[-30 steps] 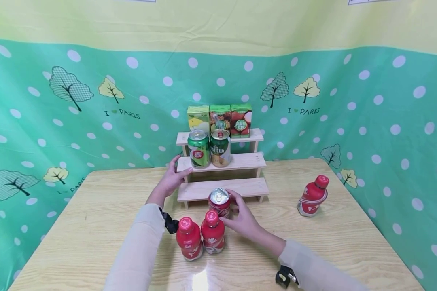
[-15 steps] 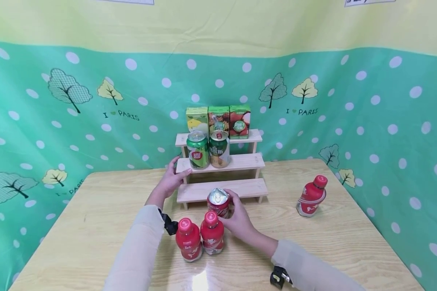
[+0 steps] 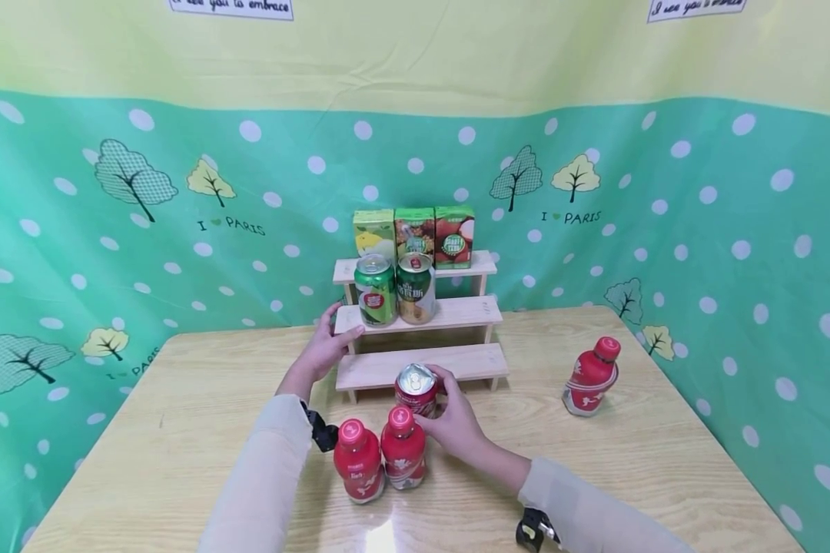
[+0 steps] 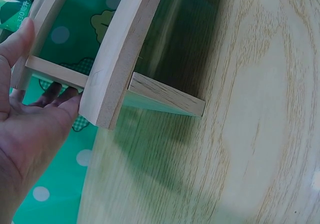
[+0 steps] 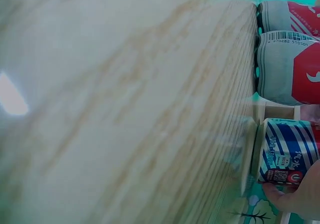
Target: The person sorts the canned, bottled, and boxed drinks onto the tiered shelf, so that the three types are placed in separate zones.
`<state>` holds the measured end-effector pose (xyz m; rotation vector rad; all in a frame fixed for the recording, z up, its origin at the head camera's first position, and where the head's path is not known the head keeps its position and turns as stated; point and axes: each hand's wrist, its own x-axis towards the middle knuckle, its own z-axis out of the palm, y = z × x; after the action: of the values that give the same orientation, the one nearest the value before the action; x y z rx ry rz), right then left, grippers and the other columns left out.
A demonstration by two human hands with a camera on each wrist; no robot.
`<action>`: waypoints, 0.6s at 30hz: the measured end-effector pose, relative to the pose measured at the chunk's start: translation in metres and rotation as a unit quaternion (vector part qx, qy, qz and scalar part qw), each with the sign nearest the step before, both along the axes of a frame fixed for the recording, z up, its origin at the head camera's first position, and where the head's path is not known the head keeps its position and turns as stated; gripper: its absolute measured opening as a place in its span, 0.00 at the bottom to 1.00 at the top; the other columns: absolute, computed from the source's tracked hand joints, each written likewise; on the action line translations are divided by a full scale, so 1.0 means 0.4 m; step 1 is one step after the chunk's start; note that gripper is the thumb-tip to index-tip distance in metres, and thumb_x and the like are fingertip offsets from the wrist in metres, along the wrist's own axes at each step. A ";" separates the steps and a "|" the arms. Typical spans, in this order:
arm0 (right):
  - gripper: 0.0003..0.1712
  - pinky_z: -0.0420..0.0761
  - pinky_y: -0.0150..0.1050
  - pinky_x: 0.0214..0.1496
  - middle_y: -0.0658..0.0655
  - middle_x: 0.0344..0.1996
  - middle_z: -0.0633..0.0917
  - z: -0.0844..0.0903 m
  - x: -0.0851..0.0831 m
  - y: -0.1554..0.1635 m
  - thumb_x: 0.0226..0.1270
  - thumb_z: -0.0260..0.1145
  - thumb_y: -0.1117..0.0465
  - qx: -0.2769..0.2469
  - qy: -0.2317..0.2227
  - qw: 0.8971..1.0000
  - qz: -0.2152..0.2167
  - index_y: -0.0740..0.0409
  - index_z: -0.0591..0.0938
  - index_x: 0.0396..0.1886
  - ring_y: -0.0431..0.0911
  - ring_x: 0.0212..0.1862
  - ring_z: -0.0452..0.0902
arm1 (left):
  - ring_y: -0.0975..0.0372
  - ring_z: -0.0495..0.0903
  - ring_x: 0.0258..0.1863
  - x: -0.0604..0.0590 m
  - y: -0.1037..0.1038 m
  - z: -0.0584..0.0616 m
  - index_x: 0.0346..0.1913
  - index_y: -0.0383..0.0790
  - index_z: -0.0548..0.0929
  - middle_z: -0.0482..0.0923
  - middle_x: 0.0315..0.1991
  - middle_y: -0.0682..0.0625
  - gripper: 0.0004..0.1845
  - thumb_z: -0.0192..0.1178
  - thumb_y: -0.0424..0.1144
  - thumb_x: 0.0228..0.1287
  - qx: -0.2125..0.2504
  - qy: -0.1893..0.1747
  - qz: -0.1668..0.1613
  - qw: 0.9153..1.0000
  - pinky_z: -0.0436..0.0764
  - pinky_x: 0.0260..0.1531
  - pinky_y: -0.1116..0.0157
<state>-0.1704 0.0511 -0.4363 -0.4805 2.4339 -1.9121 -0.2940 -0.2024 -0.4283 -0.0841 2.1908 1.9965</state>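
My left hand (image 3: 323, 353) grips the left end of the middle step of a small three-tier wooden display rack (image 3: 422, 367). Its thumb lies near the step's top edge, while its other fingers reach around the side frame, as the left wrist view shows. In my right hand (image 3: 459, 425) is a red soda can (image 3: 417, 393), held by its right side in front of the lowest step. The right wrist view shows blue and white stripes on the can (image 5: 287, 149). Just nearer stand two red bottles, a left one (image 3: 358, 465) and a right one (image 3: 404, 453).
Two green cans, a left one (image 3: 376, 292) and a right one (image 3: 416, 290), stand on the middle step. Several juice boxes (image 3: 453, 238) line the top step. Another red bottle (image 3: 591, 378) stands on the wooden table (image 3: 200, 430) at right. A patterned curtain (image 3: 249, 177) hangs behind.
The head view has tilted slightly upward, so everything sits a little lower in it. Both hands keep their holds, and the can stays in nearly the same place before the rack.
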 end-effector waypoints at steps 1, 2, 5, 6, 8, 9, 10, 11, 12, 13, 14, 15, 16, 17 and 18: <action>0.45 0.76 0.52 0.54 0.65 0.54 0.73 -0.008 -0.002 0.001 0.48 0.72 0.70 0.003 -0.001 1.000 -0.001 0.61 0.61 0.66 0.58 0.57 0.68 | 0.45 0.57 0.69 0.000 0.000 -0.001 0.73 0.57 0.34 0.44 0.72 0.36 0.48 0.58 0.43 0.64 0.000 0.001 0.000 1.000 0.59 0.67 0.48; 0.45 0.77 0.51 0.53 0.65 0.54 0.73 -0.018 -0.007 0.003 0.48 0.72 0.70 0.007 0.001 1.000 -0.003 0.60 0.61 0.66 0.57 0.57 0.68 | 0.45 0.56 0.69 0.000 0.000 -0.002 0.73 0.57 0.34 0.44 0.72 0.36 0.48 0.58 0.43 0.64 -0.001 0.002 0.000 1.000 0.59 0.68 0.47; 0.46 0.78 0.45 0.52 0.62 0.55 0.73 -0.050 -0.021 0.011 0.48 0.74 0.67 0.017 0.000 1.000 -0.010 0.56 0.61 0.66 0.55 0.57 0.69 | 0.44 0.56 0.69 -0.001 0.001 -0.002 0.73 0.57 0.34 0.44 0.72 0.35 0.48 0.59 0.43 0.64 -0.001 0.004 0.000 1.000 0.58 0.68 0.47; 0.46 0.78 0.43 0.52 0.61 0.55 0.74 -0.059 -0.025 0.013 0.48 0.74 0.66 0.020 -0.003 1.000 -0.014 0.54 0.61 0.67 0.54 0.57 0.69 | 0.44 0.56 0.69 -0.002 0.001 -0.002 0.73 0.57 0.34 0.44 0.72 0.35 0.48 0.59 0.43 0.64 -0.001 0.005 -0.001 1.000 0.58 0.68 0.47; 0.47 0.78 0.40 0.51 0.60 0.55 0.74 -0.067 -0.029 0.021 0.47 0.75 0.65 0.024 -0.003 1.000 -0.016 0.51 0.61 0.67 0.52 0.57 0.70 | 0.45 0.56 0.69 -0.001 0.003 -0.001 0.73 0.57 0.34 0.44 0.72 0.36 0.48 0.59 0.42 0.64 0.002 0.003 0.000 1.000 0.59 0.68 0.48; 0.47 0.78 0.39 0.51 0.60 0.55 0.74 -0.068 -0.029 0.024 0.47 0.75 0.64 0.024 -0.004 1.000 -0.017 0.50 0.61 0.67 0.52 0.57 0.70 | 0.45 0.57 0.69 0.000 0.004 0.000 0.73 0.58 0.34 0.44 0.72 0.36 0.48 0.59 0.42 0.64 0.003 0.003 0.000 1.000 0.59 0.68 0.48; 0.47 0.79 0.39 0.50 0.60 0.55 0.74 -0.067 -0.029 0.028 0.47 0.75 0.64 0.024 -0.005 1.000 -0.018 0.49 0.61 0.66 0.52 0.57 0.70 | 0.45 0.56 0.69 0.001 0.004 0.000 0.73 0.58 0.34 0.44 0.72 0.36 0.47 0.58 0.42 0.64 0.003 0.003 0.000 1.000 0.59 0.68 0.48; 0.48 0.79 0.39 0.51 0.59 0.56 0.73 -0.066 -0.029 0.031 0.46 0.75 0.63 0.024 -0.006 1.000 -0.019 0.48 0.61 0.66 0.52 0.58 0.70 | 0.45 0.56 0.69 0.001 0.004 0.001 0.73 0.58 0.34 0.44 0.72 0.36 0.47 0.58 0.42 0.64 0.003 0.003 0.000 1.000 0.59 0.68 0.48; 0.47 0.79 0.39 0.52 0.58 0.56 0.73 -0.064 -0.029 0.033 0.47 0.76 0.63 0.023 -0.008 1.000 -0.020 0.47 0.62 0.66 0.52 0.59 0.70 | 0.45 0.56 0.69 0.003 0.004 0.002 0.73 0.58 0.34 0.44 0.73 0.36 0.47 0.58 0.42 0.64 0.002 0.003 0.001 1.000 0.59 0.68 0.48; 0.47 0.79 0.41 0.53 0.59 0.57 0.73 -0.050 -0.022 0.035 0.47 0.76 0.63 0.022 -0.010 1.000 -0.020 0.48 0.62 0.66 0.53 0.59 0.69 | 0.45 0.57 0.69 0.003 0.004 0.002 0.73 0.58 0.35 0.44 0.72 0.36 0.47 0.58 0.42 0.64 0.003 0.003 0.001 1.000 0.59 0.68 0.48; 0.47 0.78 0.43 0.54 0.59 0.57 0.73 -0.035 -0.016 0.036 0.47 0.75 0.64 0.022 -0.014 0.999 -0.021 0.49 0.62 0.66 0.54 0.60 0.69 | 0.46 0.57 0.69 0.003 0.005 0.002 0.73 0.59 0.35 0.45 0.72 0.36 0.47 0.58 0.41 0.64 0.003 0.003 0.002 1.000 0.60 0.68 0.49; 0.46 0.78 0.44 0.54 0.60 0.57 0.72 -0.020 -0.009 0.038 0.48 0.75 0.64 0.022 -0.017 0.999 -0.021 0.50 0.62 0.66 0.54 0.60 0.69 | 0.46 0.57 0.69 0.002 0.005 0.002 0.73 0.59 0.35 0.45 0.72 0.37 0.47 0.58 0.41 0.64 0.002 0.003 0.001 1.000 0.60 0.68 0.49; 0.46 0.78 0.46 0.55 0.60 0.57 0.72 -0.006 -0.003 0.040 0.48 0.75 0.65 0.023 -0.018 0.999 -0.022 0.51 0.62 0.66 0.54 0.60 0.68 | 0.46 0.58 0.68 0.002 0.005 0.002 0.73 0.59 0.35 0.45 0.72 0.37 0.47 0.58 0.42 0.64 0.002 0.003 0.002 1.000 0.60 0.67 0.49; 0.45 0.77 0.47 0.56 0.61 0.58 0.72 0.007 0.002 0.041 0.48 0.74 0.66 0.022 -0.020 0.999 -0.022 0.53 0.62 0.66 0.55 0.61 0.68 | 0.46 0.58 0.68 0.001 0.005 0.002 0.73 0.58 0.35 0.46 0.72 0.37 0.47 0.58 0.42 0.64 0.001 0.005 0.001 1.000 0.61 0.67 0.50; 0.45 0.77 0.49 0.56 0.62 0.58 0.72 0.019 0.006 0.042 0.48 0.74 0.67 0.020 -0.020 0.999 -0.022 0.55 0.62 0.66 0.56 0.61 0.68 | 0.46 0.59 0.67 0.001 0.005 0.002 0.73 0.58 0.35 0.47 0.72 0.37 0.47 0.58 0.41 0.64 0.004 0.005 0.002 1.000 0.62 0.67 0.50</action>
<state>-0.1680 0.0680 -0.4289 -0.3885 2.4736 -1.8650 -0.2938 -0.2004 -0.4276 -0.0773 2.1909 2.0106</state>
